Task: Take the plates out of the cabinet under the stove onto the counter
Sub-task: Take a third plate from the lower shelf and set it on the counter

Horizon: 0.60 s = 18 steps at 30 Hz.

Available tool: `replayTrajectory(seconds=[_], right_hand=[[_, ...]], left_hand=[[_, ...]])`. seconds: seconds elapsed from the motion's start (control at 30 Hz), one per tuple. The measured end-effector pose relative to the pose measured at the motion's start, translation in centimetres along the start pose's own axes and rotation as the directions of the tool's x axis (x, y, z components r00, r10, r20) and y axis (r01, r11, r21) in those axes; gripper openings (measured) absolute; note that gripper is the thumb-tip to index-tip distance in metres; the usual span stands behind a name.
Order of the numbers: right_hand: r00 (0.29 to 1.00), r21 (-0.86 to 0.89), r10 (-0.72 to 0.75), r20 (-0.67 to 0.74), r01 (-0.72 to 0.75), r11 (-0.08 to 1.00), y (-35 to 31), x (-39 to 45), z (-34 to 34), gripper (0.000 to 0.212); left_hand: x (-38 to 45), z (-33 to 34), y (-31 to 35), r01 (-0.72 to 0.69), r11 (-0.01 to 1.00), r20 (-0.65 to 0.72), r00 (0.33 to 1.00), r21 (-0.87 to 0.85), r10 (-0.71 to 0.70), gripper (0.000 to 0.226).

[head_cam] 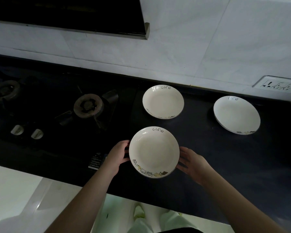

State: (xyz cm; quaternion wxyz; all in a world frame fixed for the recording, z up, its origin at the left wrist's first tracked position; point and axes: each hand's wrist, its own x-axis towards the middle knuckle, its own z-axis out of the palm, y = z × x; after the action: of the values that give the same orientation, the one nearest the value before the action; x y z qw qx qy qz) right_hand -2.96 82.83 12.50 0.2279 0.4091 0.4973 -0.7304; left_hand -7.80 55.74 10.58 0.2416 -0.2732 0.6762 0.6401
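**Third plate at the counter's front edge, held from both sides**

Both forearms reach up from the bottom of the view to a white plate point(154, 152) printed "Life". It sits between the hands, near the front of the dark counter point(208, 157), just right of the stove point(57, 106). The left hand point(118, 154) curls its fingers round the plate's left rim; the right hand point(191, 163) cups the right rim, fingers partly hidden beneath it. Whether the plate already rests on the counter or hangs just above it cannot be told. A round plate has no long axis, so what matters is that the hands oppose each other straight across it, equally near, so they can slide outward to let go. Two matching plates lie farther back: one point(163, 101) directly behind, another point(236, 115) well to the right. The cabinet itself is out of view, so whether more plates remain cannot be told
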Motion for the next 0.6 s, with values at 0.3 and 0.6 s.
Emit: replayTrajectory(seconds=[0.3, 0.6], right_hand=[[0.998, -0.079, -0.068, -0.009, 0.067, 0.995, 0.8, -0.6, 0.7, 0.023], [0.995, -0.125, -0.096, -0.02, 0.092, 0.988, 2.5, -0.9, 0.6, 0.022]], left_hand=[[-0.4, -0.1, -0.6, -0.052, 0.997, 0.016, 0.999, 0.049, 0.051, 0.027], [-1.1, -1.0, -1.9, -0.03, 0.999, 0.022, 0.999, 0.034, 0.03, 0.032]])
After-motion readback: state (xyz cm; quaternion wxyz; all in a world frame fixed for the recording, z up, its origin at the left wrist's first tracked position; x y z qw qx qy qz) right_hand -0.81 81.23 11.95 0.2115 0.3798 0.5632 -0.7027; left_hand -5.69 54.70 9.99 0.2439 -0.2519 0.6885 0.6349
